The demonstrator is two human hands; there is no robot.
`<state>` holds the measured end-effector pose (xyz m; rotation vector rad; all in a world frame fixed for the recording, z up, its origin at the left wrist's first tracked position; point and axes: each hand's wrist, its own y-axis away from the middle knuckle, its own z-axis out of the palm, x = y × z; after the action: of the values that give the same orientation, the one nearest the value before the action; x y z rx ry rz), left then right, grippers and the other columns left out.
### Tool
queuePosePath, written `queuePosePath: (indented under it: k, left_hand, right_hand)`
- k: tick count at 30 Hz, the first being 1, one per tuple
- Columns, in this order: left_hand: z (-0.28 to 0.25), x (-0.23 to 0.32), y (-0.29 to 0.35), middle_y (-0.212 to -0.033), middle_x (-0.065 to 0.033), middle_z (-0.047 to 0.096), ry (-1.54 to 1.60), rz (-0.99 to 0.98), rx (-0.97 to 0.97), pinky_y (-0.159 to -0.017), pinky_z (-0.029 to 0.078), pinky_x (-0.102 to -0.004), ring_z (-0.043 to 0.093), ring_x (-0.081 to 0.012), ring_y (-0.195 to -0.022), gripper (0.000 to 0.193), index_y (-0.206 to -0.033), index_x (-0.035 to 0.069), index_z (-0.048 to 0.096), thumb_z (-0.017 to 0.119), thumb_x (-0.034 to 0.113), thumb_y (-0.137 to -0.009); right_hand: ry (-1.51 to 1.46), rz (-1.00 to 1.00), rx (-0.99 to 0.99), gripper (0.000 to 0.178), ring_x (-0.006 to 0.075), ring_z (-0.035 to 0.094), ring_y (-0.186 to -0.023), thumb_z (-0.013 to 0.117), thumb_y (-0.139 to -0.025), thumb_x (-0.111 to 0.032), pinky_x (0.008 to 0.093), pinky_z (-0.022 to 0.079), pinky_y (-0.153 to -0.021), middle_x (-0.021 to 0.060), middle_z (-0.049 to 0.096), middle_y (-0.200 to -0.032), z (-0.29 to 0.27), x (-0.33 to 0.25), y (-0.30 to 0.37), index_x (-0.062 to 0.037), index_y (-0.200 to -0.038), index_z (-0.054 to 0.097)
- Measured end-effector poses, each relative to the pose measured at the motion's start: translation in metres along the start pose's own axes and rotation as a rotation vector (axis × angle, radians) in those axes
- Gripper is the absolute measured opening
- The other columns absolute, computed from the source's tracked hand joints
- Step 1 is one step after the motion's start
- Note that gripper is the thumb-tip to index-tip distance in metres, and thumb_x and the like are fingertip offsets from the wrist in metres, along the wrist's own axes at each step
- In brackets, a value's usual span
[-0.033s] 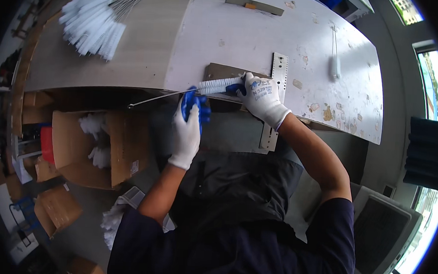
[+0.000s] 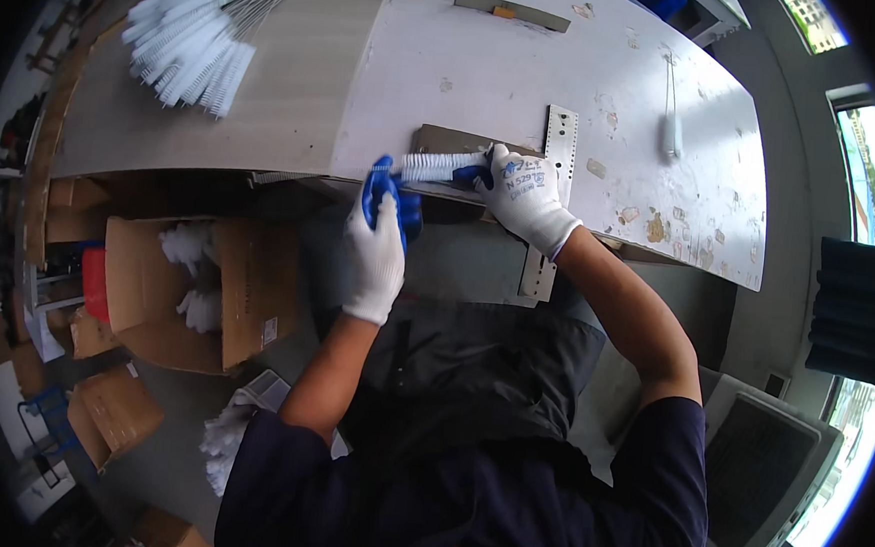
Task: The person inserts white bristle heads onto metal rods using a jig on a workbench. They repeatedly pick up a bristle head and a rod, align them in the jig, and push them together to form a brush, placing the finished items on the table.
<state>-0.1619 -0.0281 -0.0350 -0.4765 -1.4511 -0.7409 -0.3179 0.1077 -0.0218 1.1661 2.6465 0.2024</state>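
Your R hand [image 2: 527, 194], in a white glove w/ blue on the palm side, grips the R end of a white bristle brush [image 2: 434, 167]. Your L hand [image 2: 379, 245], gloved too, is by the brush's L end; can't tell if it touches. A flat metal plate [image 2: 465, 145] is on the table [image 2: 490, 66] just past the brush. Your R hand hides part of a metal strip w/ holes [image 2: 561, 136]. A big bunch of brushes [image 2: 191, 43] lies top L. Down L, an open cardboard box [image 2: 248, 292] has white stuff [image 2: 189, 243] in it.
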Motion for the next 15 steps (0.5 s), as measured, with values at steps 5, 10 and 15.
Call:
queuePosePath:
  k: [5, 10, 15]
  left_hand:
    - [0.045, -0.007, -0.078, -0.096, -0.0099, 0.066, 0.640, -0.143, 0.134, -0.072, 0.058, -0.0370, 0.066, -0.0197, -0.080, 0.029, -0.126, 0.003, 0.064, 0.046, 0.010, -0.104]
    - [0.081, 0.004, -0.126, -0.066, -0.0009, 0.045, 0.569, -0.358, 0.209, -0.050, 0.042, -0.0311, 0.047, -0.0141, -0.054, 0.024, -0.111, 0.004, 0.069, 0.052, 0.012, -0.096]
    - [0.116, 0.011, -0.148, -0.061, 0.0021, 0.040, 0.343, -0.343, 0.008, -0.045, 0.033, -0.0291, 0.040, -0.0113, -0.047, 0.023, -0.107, 0.003, 0.071, 0.055, 0.011, -0.092]
  right_hand:
    - [0.056, -0.056, 0.006, 0.038, 0.0310, 0.074, -0.084, 0.060, -0.096, -0.039, 0.0431, 0.056, -0.076, 0.0141, 0.074, -0.089, -0.001, -0.003, -0.004, -0.0021, -0.105, 0.061]
    - [0.193, -0.295, 0.005, 0.037, 0.0293, 0.073, -0.080, 0.063, -0.093, -0.041, 0.0413, 0.055, -0.075, 0.0111, 0.073, -0.085, -0.007, 0.026, -0.016, -0.0040, -0.101, 0.062]
    - [0.013, -0.462, 0.405, 0.035, 0.0299, 0.069, -0.073, 0.071, -0.084, -0.040, 0.0422, 0.054, -0.071, 0.0095, 0.070, -0.083, 0.029, 0.052, -0.015, -0.0079, -0.096, 0.063]
